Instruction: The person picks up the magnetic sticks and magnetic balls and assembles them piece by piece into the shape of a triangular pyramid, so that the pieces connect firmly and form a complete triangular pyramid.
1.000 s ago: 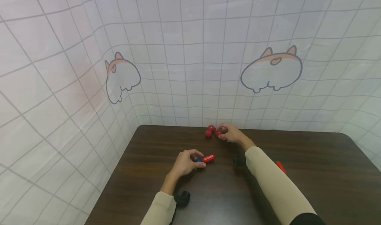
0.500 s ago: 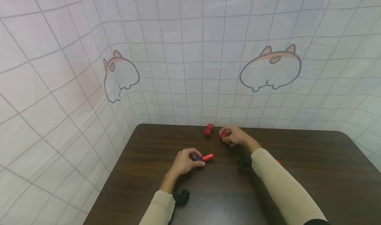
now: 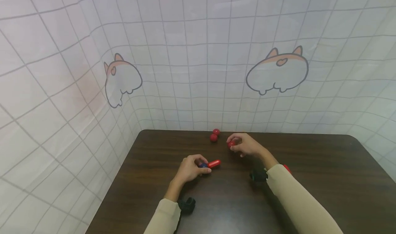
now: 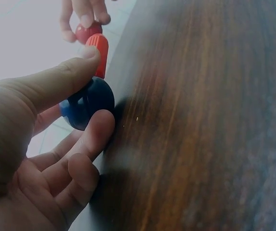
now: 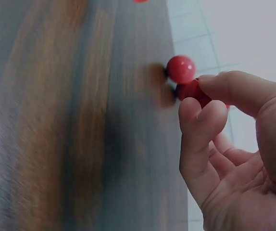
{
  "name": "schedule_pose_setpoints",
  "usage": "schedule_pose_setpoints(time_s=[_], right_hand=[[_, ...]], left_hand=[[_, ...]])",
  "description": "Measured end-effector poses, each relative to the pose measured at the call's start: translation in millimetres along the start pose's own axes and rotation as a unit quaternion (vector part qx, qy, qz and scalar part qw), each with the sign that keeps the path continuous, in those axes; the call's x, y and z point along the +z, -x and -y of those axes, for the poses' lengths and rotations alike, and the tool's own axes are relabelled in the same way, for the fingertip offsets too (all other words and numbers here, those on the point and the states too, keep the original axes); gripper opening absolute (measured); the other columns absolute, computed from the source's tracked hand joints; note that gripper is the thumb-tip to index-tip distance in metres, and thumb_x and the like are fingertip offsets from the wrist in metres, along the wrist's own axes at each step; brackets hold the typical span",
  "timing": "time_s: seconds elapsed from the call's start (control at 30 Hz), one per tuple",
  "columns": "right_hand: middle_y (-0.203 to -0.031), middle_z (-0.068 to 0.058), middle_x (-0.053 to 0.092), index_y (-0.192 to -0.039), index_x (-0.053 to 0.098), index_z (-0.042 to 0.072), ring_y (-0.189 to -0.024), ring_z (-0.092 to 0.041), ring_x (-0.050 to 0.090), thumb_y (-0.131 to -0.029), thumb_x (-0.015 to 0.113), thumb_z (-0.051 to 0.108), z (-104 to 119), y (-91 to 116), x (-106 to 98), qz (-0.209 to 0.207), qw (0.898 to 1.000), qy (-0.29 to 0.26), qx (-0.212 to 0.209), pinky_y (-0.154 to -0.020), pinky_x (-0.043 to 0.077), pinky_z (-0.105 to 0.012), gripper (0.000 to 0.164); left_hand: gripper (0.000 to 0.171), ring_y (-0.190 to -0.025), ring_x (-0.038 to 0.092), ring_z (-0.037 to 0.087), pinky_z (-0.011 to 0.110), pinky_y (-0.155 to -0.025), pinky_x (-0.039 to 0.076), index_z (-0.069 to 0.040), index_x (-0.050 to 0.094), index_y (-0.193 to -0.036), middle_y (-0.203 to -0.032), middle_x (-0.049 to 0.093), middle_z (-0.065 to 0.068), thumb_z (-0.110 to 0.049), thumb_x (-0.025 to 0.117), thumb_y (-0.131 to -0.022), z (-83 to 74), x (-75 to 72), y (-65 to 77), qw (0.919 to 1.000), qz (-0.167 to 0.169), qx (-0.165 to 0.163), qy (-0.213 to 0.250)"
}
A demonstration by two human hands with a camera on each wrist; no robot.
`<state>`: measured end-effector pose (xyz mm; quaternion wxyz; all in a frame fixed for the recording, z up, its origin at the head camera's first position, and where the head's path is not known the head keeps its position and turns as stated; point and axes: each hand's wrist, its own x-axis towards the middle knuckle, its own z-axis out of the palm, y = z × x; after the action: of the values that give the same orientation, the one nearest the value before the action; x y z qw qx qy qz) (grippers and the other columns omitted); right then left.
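Two-handed hold over the tabletop (image 3: 222, 203). The left hand (image 3: 190, 168), nearer, grips a dark blue ball (image 4: 92, 103) with a red rod (image 3: 214, 164) extending to its right; the right hand (image 3: 247, 145), farther, pinches a red ball (image 3: 230, 144), right of two other red balls (image 3: 213, 137). All appear light, stiff and sturdy (the gloss suggests slipperiness); balls are probably best pinched across their widest part.

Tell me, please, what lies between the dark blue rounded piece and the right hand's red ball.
A ridged red stick, as the left wrist view shows; from its tip to the ball, the head view shows bare brown tabletop.
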<state>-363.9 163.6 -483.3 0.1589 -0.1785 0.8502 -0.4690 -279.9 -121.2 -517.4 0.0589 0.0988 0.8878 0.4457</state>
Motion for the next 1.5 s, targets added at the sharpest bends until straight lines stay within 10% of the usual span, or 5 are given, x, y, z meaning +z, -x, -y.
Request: schedule_pose_setpoints(time_s=[1.5], right_hand=[[-0.114,-0.025,0.065,-0.128,0.062,-0.001,-0.048,-0.011,0.047,-0.094,0.072,0.005,-2,46,66,-0.026,0.992,-0.11,-0.055,-0.045,0.043,-0.024,0.036]], left_hand=[[0.029,-0.063,0.066,0.013,0.032,-0.058,0.051,-0.02,0.074,-0.099,-0.083,0.066,0.001,-0.03,0.09,-0.078,-3.7,0.5,0.6,1.0,0.003,-0.002,0.005]])
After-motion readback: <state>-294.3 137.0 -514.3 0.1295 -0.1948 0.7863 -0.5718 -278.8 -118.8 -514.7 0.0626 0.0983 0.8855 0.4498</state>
